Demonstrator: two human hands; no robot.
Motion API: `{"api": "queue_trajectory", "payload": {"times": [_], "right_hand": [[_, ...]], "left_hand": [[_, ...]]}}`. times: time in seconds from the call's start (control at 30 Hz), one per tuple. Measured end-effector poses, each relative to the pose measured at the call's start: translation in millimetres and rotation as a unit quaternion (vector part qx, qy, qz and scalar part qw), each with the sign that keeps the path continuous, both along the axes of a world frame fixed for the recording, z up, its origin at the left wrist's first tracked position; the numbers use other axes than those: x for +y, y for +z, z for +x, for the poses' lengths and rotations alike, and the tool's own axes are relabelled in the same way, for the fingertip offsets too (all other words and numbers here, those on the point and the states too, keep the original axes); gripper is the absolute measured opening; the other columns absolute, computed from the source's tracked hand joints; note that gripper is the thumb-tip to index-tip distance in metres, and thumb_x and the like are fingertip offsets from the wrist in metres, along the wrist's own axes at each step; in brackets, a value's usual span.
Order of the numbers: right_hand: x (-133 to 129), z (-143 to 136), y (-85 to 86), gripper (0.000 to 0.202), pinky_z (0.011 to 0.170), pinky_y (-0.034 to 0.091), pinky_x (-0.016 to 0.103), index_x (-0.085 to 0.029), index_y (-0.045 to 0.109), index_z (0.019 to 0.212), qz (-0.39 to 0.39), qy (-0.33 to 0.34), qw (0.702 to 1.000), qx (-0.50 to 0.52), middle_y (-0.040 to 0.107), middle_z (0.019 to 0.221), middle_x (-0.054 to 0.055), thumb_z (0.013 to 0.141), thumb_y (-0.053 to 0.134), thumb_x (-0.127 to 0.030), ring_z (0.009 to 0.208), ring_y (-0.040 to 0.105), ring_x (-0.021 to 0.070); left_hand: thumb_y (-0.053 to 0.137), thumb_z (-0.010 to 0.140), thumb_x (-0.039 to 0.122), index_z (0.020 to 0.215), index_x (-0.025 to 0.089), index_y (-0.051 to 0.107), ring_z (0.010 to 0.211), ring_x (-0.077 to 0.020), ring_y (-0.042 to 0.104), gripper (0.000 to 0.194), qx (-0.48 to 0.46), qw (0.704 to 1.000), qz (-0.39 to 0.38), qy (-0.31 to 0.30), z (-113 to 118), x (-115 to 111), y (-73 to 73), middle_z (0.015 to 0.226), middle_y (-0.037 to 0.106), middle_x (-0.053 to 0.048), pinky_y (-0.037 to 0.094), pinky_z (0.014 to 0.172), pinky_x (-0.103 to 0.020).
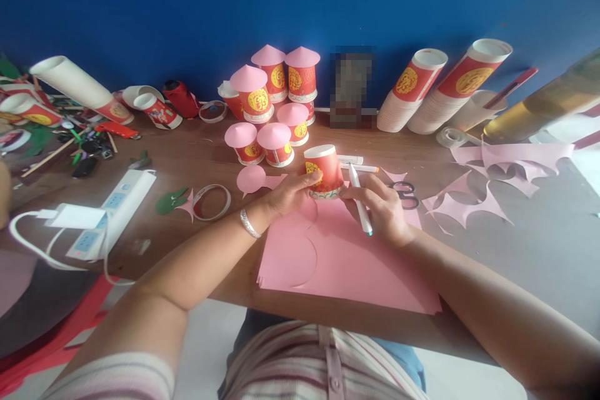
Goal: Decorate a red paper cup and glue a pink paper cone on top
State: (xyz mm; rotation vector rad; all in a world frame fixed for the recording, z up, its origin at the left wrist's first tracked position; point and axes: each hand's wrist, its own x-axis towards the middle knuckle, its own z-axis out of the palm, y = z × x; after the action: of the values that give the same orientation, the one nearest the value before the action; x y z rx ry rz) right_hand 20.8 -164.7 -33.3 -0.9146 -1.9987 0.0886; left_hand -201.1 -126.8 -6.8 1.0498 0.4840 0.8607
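My left hand grips the side of a red paper cup with a yellow emblem, its white base facing up. Greenish marks run around the cup's lower rim. In my right hand is a white marker, its teal end pointing down toward me. The fingertips of that hand reach the cup's lower right edge. Beneath both hands lies a stack of pink paper with curved lines on its left part. Behind the cup are a white pen and an orange-tipped marker. Black-handled scissors lie beside my right hand.
Several red cups with pink cone tops stand at the back. Leaning cup stacks are at right, near pink paper scraps. A power strip with a white cable lies left, beside a tape ring. A blue wall bounds the table.
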Motion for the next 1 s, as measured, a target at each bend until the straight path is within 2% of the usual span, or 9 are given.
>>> {"api": "queue_trajectory", "payload": {"times": [0.17, 0.3, 0.43, 0.53, 0.63, 0.73, 0.8, 0.9, 1.0], "right_hand": [[0, -2, 2.6, 0.021, 0.061, 0.051, 0.028, -0.031, 0.071, 0.112, 0.054, 0.012, 0.998, 0.009, 0.069, 0.09, 0.001, 0.099, 0.068, -0.015, 0.072, 0.065, 0.0156], [1, -3, 6.3, 0.027, 0.063, 0.053, 0.031, -0.031, 0.067, 0.12, 0.054, 0.01, 0.998, 0.019, 0.069, 0.089, 0.001, 0.098, 0.068, -0.015, 0.071, 0.065, 0.0181], [2, 0, 5.9, 0.029, 0.074, 0.06, 0.037, -0.031, 0.063, 0.126, 0.0, -0.007, 0.999, 0.037, 0.072, 0.092, 0.001, 0.1, 0.064, -0.019, 0.075, 0.069, 0.02], [5, 4, 4.3, 0.03, 0.084, 0.062, 0.042, -0.031, 0.06, 0.13, -0.051, -0.018, 0.998, 0.041, 0.073, 0.099, 0.003, 0.101, 0.065, -0.025, 0.078, 0.072, 0.0206], [10, 7, 2.9, 0.032, 0.084, 0.061, 0.042, -0.029, 0.058, 0.133, -0.056, -0.026, 0.997, 0.041, 0.071, 0.098, 0.003, 0.101, 0.064, -0.027, 0.083, 0.071, 0.0221], [15, 10, 1.6, 0.031, 0.084, 0.06, 0.041, -0.028, 0.06, 0.133, -0.054, -0.036, 0.997, 0.047, 0.07, 0.097, 0.004, 0.103, 0.063, -0.029, 0.084, 0.069, 0.0225], [18, 12, 1.0, 0.032, 0.084, 0.06, 0.042, -0.028, 0.061, 0.135, -0.058, -0.038, 0.996, 0.057, 0.07, 0.102, 0.005, 0.105, 0.063, -0.039, 0.084, 0.068, 0.0224], [19, 15, 1.7, 0.048, 0.087, 0.06, 0.045, -0.027, 0.061, 0.14, -0.065, -0.035, 0.995, 0.064, 0.07, 0.102, 0.007, 0.106, 0.058, -0.06, 0.087, 0.067, 0.0246], [18, 17, 5.2, 0.053, 0.091, 0.059, 0.048, -0.027, 0.066, 0.138, -0.076, -0.039, 0.994, 0.073, 0.071, 0.1, 0.008, 0.108, 0.047, -0.067, 0.095, 0.068, 0.0275]], "left_hand": [[0.081, 0.087, 0.055, 0.112, 0.018, 0.077, 0.124, -0.0365, 0.073, 0.044, 0.003, 0.999, -0.023, 0.027, -1, 1, -4.6, 0.11, 0.081, -0.011, 0.056, 0.108, -0.05], [0.081, 0.086, 0.051, 0.109, 0.018, 0.075, 0.121, -0.0338, 0.073, 0.041, -0.012, 0.997, -0.051, 0.055, -4, 4, -9.7, 0.109, 0.08, -0.009, 0.055, 0.107, -0.048], [0.082, 0.082, 0.049, 0.114, 0.018, 0.075, 0.115, -0.0327, 0.074, 0.045, -0.013, 0.995, -0.073, 0.06, -5, 6, -10.4, 0.107, 0.08, -0.008, 0.057, 0.101, -0.046], [0.08, 0.083, 0.047, 0.121, 0.018, 0.075, 0.115, -0.0331, 0.073, 0.048, -0.022, 0.996, -0.072, 0.05, -5, 6, -8.4, 0.114, 0.079, -0.01, 0.056, 0.102, -0.048], [0.079, 0.083, 0.044, 0.122, 0.018, 0.074, 0.111, -0.0315, 0.073, 0.047, -0.03, 0.996, -0.071, 0.044, -5, 6, -7.7, 0.117, 0.079, -0.01, 0.056, 0.102, -0.047], [0.079, 0.081, 0.042, 0.119, 0.018, 0.073, 0.103, -0.0286, 0.074, 0.046, -0.024, 0.996, -0.07, 0.047, -6, 7, -10.0, 0.109, 0.079, -0.009, 0.057, 0.094, -0.043], [0.079, 0.081, 0.042, 0.12, 0.018, 0.071, 0.101, -0.0281, 0.074, 0.046, -0.02, 0.997, -0.055, 0.047, -7, 8, -12.7, 0.107, 0.078, -0.008, 0.056, 0.091, -0.041], [0.076, 0.085, 0.042, 0.124, 0.018, 0.07, 0.105, -0.0298, 0.074, 0.046, -0.005, 1.0, -0.005, 0.03, -9, 11, -15.9, 0.107, 0.078, -0.009, 0.057, 0.091, -0.042], [0.081, 0.084, 0.04, 0.122, 0.017, 0.07, 0.111, -0.0318, 0.072, 0.046, 0.048, 0.995, 0.088, 0.001, -11, 11, -15.1, 0.112, 0.077, -0.012, 0.056, 0.095, -0.043]]}}
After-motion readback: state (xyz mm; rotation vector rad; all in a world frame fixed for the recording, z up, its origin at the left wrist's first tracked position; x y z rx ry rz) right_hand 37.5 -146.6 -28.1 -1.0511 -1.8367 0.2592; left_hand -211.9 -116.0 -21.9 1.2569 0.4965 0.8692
